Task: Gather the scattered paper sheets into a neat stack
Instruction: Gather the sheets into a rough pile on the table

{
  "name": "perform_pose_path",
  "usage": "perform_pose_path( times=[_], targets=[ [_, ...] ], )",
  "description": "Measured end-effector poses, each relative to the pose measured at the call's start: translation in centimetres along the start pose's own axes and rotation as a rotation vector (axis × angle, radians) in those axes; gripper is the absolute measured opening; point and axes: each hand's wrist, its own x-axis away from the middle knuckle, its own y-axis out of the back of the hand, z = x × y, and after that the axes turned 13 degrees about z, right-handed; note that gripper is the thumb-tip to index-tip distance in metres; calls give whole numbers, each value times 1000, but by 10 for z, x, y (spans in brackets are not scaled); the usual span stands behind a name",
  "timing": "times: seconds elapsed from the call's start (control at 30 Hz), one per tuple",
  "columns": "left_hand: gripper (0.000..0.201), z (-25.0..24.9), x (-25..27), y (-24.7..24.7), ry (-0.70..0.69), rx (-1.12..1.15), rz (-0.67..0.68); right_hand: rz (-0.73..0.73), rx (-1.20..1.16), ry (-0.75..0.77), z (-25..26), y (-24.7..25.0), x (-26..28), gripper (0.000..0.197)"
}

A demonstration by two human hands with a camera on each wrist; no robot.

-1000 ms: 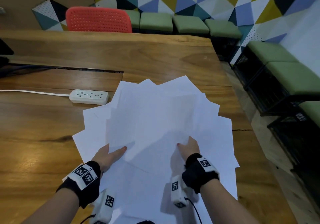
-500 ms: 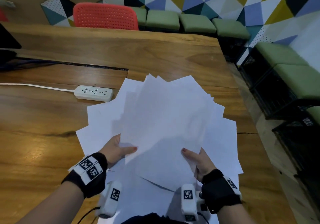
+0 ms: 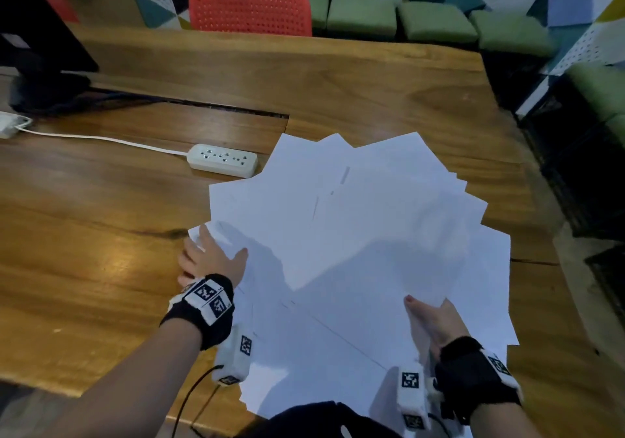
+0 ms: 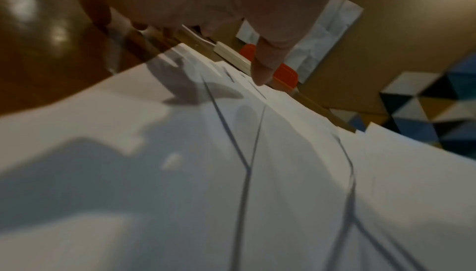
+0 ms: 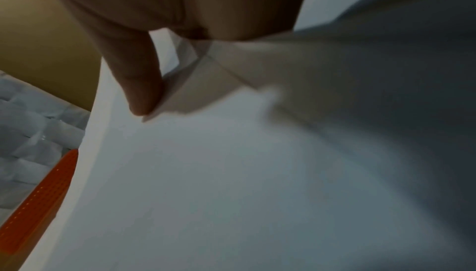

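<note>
Several white paper sheets [image 3: 304, 353] lie fanned across the wooden table [image 3: 101, 234]. My right hand [image 3: 426, 312] pinches the near corner of a bundle of sheets [image 3: 372, 228] raised over the pile, thumb on top and fingers hidden underneath. In the right wrist view the thumb [image 5: 139, 92] presses on a bent paper corner [image 5: 195, 84]. My left hand [image 3: 216, 255] rests flat at the pile's left edge, with its fingers straight over a sheet corner [image 3: 196, 234]. In the left wrist view its thumb [image 4: 260, 68] points down at the sheets [image 4: 231, 173].
A white power strip [image 3: 223, 162] with its cord lies just beyond the pile's left corner. A dark monitor base [image 3: 40, 58] stands at the far left. A red chair [image 3: 250, 8] and green seats [image 3: 436, 21] stand behind the table. The table's right edge [image 3: 541, 217] is close to the sheets.
My left hand has let go of the raised bundle and moved left to the pile's edge. My right hand still holds the bundle, which has swung lower and to the right.
</note>
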Motion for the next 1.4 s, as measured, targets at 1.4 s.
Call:
perform_pose_path(
  times=[1.4],
  targets=[
    [92, -22, -25, 21, -106, 505, 406, 37, -7, -7, -1, 9, -9, 30]
  ],
)
